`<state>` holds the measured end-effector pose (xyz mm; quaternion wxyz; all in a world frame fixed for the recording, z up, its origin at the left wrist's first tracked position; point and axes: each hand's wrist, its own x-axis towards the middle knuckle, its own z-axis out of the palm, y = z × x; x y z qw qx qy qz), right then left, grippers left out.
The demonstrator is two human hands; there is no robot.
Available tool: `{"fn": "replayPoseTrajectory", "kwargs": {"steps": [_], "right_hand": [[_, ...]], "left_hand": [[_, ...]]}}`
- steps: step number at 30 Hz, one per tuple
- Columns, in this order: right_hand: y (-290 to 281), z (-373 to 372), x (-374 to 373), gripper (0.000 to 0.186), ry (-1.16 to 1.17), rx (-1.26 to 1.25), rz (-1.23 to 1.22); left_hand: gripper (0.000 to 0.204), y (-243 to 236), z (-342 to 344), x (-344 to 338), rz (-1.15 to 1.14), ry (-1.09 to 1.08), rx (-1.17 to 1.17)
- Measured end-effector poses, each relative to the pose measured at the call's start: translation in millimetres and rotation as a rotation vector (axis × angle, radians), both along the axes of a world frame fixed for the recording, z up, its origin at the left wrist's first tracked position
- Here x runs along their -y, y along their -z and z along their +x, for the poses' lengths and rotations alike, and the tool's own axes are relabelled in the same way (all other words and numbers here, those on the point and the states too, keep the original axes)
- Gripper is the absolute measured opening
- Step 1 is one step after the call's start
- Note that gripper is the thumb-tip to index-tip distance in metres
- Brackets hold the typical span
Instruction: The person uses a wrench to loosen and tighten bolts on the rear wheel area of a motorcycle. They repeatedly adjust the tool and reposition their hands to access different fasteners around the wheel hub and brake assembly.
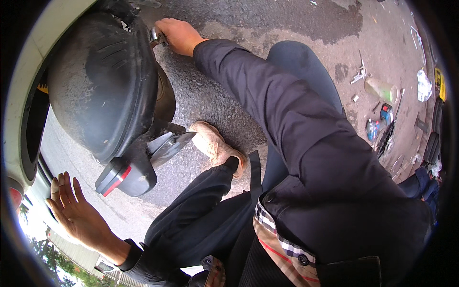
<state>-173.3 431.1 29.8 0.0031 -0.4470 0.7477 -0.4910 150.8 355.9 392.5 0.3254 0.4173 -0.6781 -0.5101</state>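
My right hand (179, 36), at the end of a dark sleeve, reaches to the far side of a large dusty black plastic wheel-arch liner (105, 71). Its fingers are closed round a shiny metal piece (158, 37) at the liner's edge; what kind of piece it is I cannot tell. My left hand (79, 215) is raised beside the white vehicle body (26, 91), palm showing and fingers stretched out, holding nothing. Below the liner sits a black housing with a red strip (126, 177), next to a bent silvery plate (169, 146).
My shoe (213, 146) is on the asphalt beside the plate. To the right on the ground lie a cordless power tool (386, 114), a greenish clear cup (381, 91), a metal spray-gun-like tool (359, 71) and a white plastic bag (424, 85).
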Motion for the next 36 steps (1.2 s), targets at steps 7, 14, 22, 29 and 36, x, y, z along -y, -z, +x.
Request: {"fn": "replayPoseTrajectory", "kwargs": {"steps": [7, 14, 22, 29, 36], "right_hand": [[-2.5, -2.7, -0.6, 0.025, 0.091, -0.134, -0.012], [3.0, 2.2, 14.0, 0.029, 0.059, -0.096, -0.076], [7.0, 11.5, 14.4, 0.031, 0.014, 0.075, -0.005], [10.7, 7.7, 21.1, 0.032, 0.057, 0.158, 0.080], [14.4, 13.8, 19.5, 0.034, 0.082, 0.169, 0.103]], "left_hand": [[0.054, -1.1, -6.4, -6.6, -0.050, -0.046, 0.024], [0.053, -4.4, 0.4, -8.6, -0.052, -0.082, -0.024], [0.053, -6.7, -2.5, -7.3, -0.010, -0.096, -0.098], [0.053, -12.9, -5.7, -16.2, -0.061, -0.120, -0.062], [0.053, -14.5, -6.5, -14.4, -0.041, -0.125, -0.119]]}}
